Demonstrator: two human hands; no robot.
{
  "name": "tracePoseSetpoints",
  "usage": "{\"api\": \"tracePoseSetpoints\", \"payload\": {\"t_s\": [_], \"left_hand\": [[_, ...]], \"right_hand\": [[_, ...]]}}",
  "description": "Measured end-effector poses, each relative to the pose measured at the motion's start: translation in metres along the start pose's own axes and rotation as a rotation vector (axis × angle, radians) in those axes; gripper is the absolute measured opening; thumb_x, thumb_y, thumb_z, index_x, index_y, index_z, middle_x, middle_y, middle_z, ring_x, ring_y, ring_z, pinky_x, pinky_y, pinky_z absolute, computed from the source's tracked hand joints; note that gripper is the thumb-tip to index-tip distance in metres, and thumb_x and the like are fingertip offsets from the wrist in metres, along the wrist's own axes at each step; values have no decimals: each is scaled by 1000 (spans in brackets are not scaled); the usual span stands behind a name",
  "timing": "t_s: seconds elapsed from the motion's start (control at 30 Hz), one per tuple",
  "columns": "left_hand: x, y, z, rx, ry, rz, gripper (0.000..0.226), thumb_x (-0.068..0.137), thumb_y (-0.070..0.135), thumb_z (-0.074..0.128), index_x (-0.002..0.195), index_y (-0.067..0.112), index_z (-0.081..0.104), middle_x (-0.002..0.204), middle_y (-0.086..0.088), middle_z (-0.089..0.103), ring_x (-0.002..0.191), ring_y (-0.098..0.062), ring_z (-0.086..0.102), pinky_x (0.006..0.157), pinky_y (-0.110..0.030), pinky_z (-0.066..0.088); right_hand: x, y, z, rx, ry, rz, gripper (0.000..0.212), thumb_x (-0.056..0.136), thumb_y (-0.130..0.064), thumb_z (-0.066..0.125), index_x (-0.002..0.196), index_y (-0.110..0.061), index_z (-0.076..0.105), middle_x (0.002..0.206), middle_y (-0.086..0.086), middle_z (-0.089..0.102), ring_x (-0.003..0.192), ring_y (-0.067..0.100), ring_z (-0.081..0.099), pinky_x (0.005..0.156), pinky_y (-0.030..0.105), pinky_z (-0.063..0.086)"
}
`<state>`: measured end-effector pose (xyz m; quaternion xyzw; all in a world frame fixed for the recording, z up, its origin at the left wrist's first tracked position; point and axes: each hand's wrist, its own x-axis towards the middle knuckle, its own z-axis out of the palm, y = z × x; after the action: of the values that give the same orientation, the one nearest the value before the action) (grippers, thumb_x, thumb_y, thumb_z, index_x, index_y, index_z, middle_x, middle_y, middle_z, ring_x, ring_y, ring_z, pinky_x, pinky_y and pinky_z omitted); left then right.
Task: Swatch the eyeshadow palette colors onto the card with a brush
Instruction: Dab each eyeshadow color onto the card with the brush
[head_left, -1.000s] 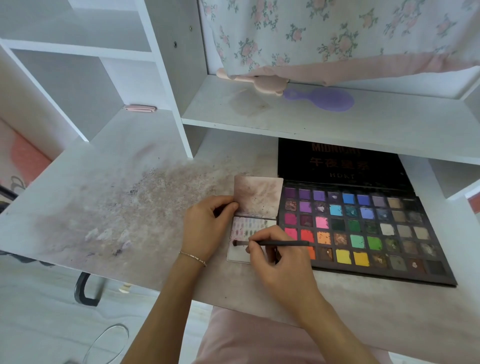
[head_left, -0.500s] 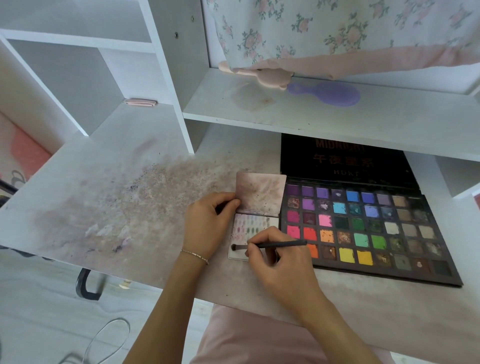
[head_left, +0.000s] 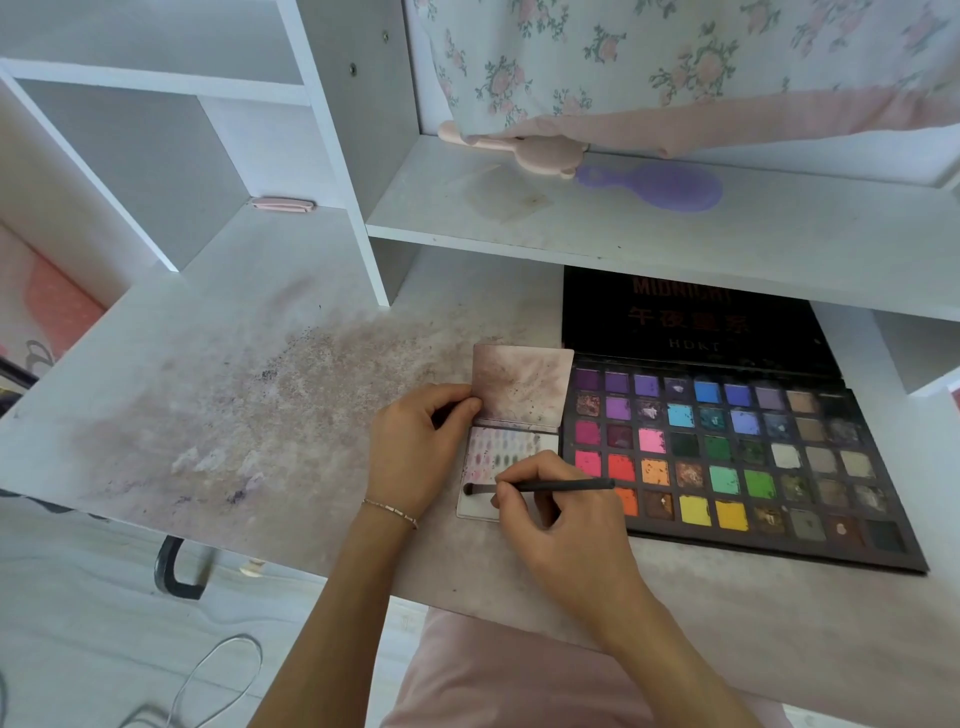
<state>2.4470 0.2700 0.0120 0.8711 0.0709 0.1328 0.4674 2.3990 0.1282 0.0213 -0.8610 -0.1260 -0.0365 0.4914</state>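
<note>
Black slim brush (head_left: 550, 487) lies crosswise, pinched in right hand (head_left: 563, 525); tip leftward on white swatch card (head_left: 480, 506), left hand (head_left: 415, 452) pinching card's flap.

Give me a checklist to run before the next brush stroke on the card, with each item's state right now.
1. Brush held firmly: ok, the right hand grips its handle.
2. Brush tip on the card: ok, the tip sits at the card's lower left part.
3. Card steadied: ok, the left hand pinches its raised flap at the left edge.
4. Bare space left for a swatch: ok, the lower strip of the card shows white below the rows of marks.
5. Colour loaded on the brush tip: cannot tell, the tip only looks dark.
6. Palette within reach: ok, it lies open right beside the card.
</note>
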Motion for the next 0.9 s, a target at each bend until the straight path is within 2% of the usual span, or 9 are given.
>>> {"api": "tracePoseSetpoints", "payload": {"t_s": [0.1, 0.23, 0.57, 0.73, 0.9], "left_hand": [[0, 1, 0, 6, -2, 6, 13, 81, 14, 64, 91, 14, 72, 86, 9, 67, 80, -7, 62, 77, -24, 50], [0, 1, -1, 15, -1, 6, 12, 81, 16, 64, 89, 15, 72, 83, 11, 66, 77, -5, 62, 75, -22, 50], [0, 0, 0, 25, -2, 11, 12, 82, 15, 64, 90, 14, 72, 86, 5, 69, 77, -6, 61, 75, -20, 49], [0, 0, -1, 24, -2, 10, 12, 82, 16, 64, 91, 14, 72, 86, 6, 69, 78, -7, 61, 75, -20, 49], [0, 0, 0, 29, 2, 12, 13, 82, 16, 64, 91, 14, 72, 84, 10, 66, 76, -3, 60, 75, -17, 48]], "right_hand": [[0, 0, 0, 2, -9, -14, 5, 75, -24, 56, 72, -26, 60, 62, -23, 54, 58, 5, 50, 49, 21, 38], [0, 1, 1, -13, 11, -1, 4, 75, -26, 56, 72, -28, 59, 61, -25, 54, 54, 10, 48, 47, 19, 34], [0, 1, 0, -14, -14, -2, 5, 75, -25, 55, 73, -25, 60, 60, -23, 52, 59, 5, 51, 50, 18, 37], [0, 1, 0, -30, -2, -6, 6, 76, -26, 55, 74, -25, 60, 58, -23, 50, 57, 11, 50, 47, 21, 36], [0, 1, -1, -12, -18, -13, 6, 75, -26, 54, 73, -25, 60, 63, -20, 55, 59, 12, 51, 50, 27, 41]]}}
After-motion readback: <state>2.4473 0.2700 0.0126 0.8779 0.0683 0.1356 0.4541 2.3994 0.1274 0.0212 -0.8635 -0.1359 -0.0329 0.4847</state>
